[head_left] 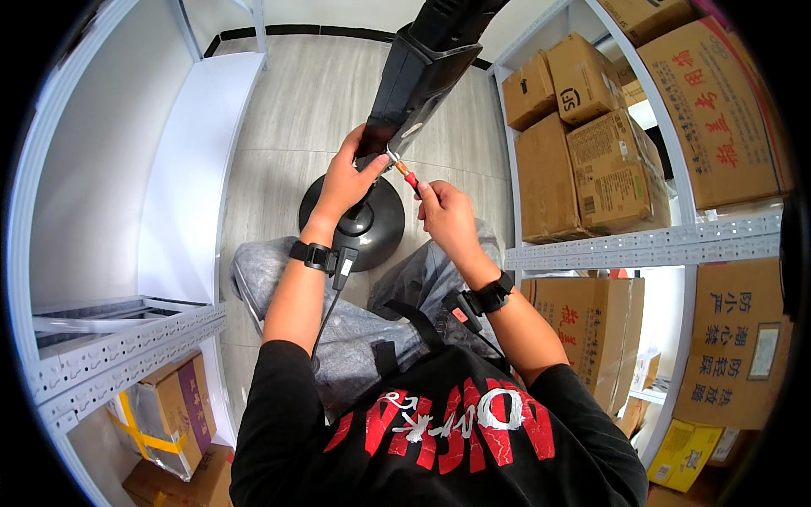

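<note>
A tall black column-shaped appliance (pixel 411 89) rises on a round glossy black base (pixel 382 226) that rests on the floor. My left hand (pixel 345 182) is closed around the lower end of the column, thumb pointing toward the screwdriver tip. Between the fingers of my right hand (pixel 449 221) is a small screwdriver (pixel 410 179) with a red and black handle. Its tip meets the column's side, close to my left thumb; whether it sits in a screw is too small to tell. Each wrist wears a black strap with a small cabled device.
White metal shelving (pixel 156 177) stands to the left, with cartons (pixel 182 406) on its lower level. On the right, a rack (pixel 642 247) holds several cardboard boxes (pixel 617 165). My bent legs (pixel 346 338) flank the base on the grey tiled floor (pixel 287 101).
</note>
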`<action>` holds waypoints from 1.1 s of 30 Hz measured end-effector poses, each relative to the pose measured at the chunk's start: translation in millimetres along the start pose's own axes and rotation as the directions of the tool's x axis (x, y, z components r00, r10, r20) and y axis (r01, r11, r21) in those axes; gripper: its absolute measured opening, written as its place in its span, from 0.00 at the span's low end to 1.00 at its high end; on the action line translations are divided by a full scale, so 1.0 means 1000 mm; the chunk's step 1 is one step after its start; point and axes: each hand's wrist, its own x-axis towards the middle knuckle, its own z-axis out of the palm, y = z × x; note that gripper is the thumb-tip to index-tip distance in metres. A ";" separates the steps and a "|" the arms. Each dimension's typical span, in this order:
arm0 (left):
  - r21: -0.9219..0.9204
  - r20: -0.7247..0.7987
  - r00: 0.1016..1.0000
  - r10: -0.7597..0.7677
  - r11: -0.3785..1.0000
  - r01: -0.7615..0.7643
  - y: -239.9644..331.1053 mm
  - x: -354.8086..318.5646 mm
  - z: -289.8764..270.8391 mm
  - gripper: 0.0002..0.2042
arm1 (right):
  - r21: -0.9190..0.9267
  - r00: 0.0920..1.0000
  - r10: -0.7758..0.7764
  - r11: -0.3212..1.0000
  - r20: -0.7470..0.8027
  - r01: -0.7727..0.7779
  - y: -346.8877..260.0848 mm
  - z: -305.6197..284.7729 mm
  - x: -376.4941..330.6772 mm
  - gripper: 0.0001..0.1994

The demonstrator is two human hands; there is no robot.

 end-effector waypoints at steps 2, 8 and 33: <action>0.013 0.007 1.000 0.010 1.000 -0.010 -0.002 0.000 -0.001 0.30 | -0.022 0.999 -0.038 0.999 0.001 0.038 -0.008 0.000 -0.003 0.16; -0.003 0.002 1.000 0.012 1.000 -0.012 -0.001 0.000 0.002 0.30 | -0.069 0.950 -0.255 0.967 -0.179 0.247 0.012 0.009 -0.001 0.16; -0.025 0.013 1.000 -0.002 1.000 0.002 -0.002 0.000 0.000 0.29 | -0.144 0.938 -0.305 0.948 -0.162 0.284 -0.003 0.008 -0.007 0.14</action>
